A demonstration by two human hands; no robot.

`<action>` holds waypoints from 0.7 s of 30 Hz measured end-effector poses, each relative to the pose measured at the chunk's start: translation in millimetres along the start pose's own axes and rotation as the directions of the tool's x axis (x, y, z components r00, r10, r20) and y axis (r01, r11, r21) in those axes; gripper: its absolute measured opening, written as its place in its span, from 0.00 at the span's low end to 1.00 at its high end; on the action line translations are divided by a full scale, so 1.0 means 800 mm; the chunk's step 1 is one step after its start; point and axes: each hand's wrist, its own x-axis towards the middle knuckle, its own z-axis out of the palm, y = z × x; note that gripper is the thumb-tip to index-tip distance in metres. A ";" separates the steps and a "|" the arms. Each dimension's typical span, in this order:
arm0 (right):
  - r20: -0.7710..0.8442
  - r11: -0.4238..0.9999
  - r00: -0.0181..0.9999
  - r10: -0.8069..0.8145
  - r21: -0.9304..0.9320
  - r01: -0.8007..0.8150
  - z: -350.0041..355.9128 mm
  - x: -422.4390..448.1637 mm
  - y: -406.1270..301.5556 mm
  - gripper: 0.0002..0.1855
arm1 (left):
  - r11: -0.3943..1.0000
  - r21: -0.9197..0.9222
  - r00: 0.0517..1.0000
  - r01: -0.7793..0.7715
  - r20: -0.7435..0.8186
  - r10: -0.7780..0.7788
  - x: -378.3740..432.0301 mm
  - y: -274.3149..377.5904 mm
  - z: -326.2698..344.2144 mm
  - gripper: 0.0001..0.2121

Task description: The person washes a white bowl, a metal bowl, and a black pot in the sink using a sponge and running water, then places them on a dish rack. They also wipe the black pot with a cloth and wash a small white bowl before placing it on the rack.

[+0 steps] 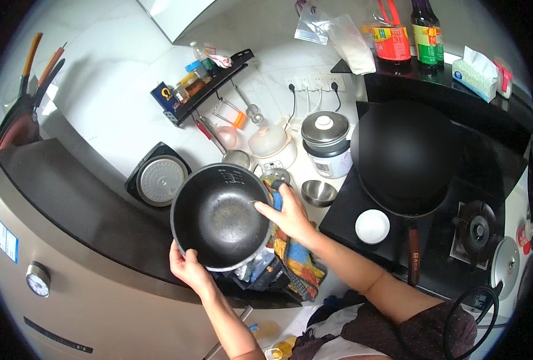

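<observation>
A black non-stick inner cooking pot (223,220) is tilted so that its inside faces me. It looks empty, with level marks on its far wall. My left hand (189,269) grips its near-left rim, thumb on the edge. My right hand (289,216) holds the right rim, its thumb reaching over the inside. A colourful patterned cloth (300,265) hangs from that hand, against the pot's outer side. My right fingers are partly hidden by the cloth. Behind the pot stands an open cooker lid (162,180); what lies beneath the pot is mostly hidden.
Right are a wok (397,208) on the black hob, a white bowl (372,227) and a gas burner (479,228). A rice cooker (327,155), a cream electric pot (273,150) and a steel bowl (319,193) stand behind. A refrigerator (90,270) fills the left.
</observation>
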 end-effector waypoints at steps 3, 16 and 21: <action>0.058 0.996 0.998 0.000 0.092 -0.005 0.023 0.035 -0.003 0.29 | 0.998 -0.008 0.995 -0.070 -0.077 0.069 0.034 -0.023 0.001 0.19; 0.509 0.959 0.842 0.179 0.101 -0.264 0.127 0.065 0.030 0.27 | 0.936 0.326 0.795 0.135 -0.599 0.094 0.141 -0.135 -0.026 0.19; 0.561 0.953 0.782 0.270 -0.039 -0.300 0.146 0.044 0.036 0.28 | 0.865 0.405 0.762 0.296 -0.647 0.042 0.148 -0.151 -0.028 0.19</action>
